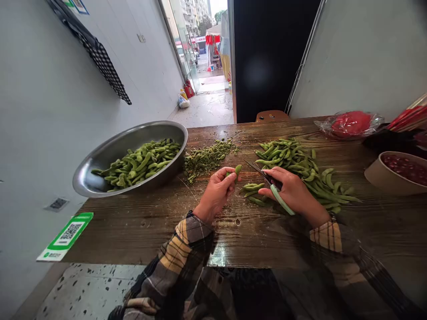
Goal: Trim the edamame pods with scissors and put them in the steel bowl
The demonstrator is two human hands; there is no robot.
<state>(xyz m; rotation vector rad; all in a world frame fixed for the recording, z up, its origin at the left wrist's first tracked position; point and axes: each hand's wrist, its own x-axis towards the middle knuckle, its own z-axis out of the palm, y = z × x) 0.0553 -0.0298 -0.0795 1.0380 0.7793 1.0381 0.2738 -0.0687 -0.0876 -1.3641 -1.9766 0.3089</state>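
Between thumb and fingers, my left hand (217, 190) pinches a green edamame pod (238, 170) above the table's middle. My right hand (293, 191) grips scissors (281, 199) with pale green handles, their dark blades pointing up and left toward that pod. Beneath the scissors lie a few loose pods (252, 187). A larger pile of whole pods (290, 155) spreads behind and beside my right hand. Beyond my left hand is a heap of small trimmed bits (210, 156). To the left, a wide metal basin (96, 156) holds many pods (142, 163).
All this rests on a dark wooden table (150, 235). A green QR code card (68, 235) lies at its left edge. On the right stand a paper bowl (380, 174) of red contents and a red item in clear plastic (352, 124). An open doorway (211, 93) lies beyond.
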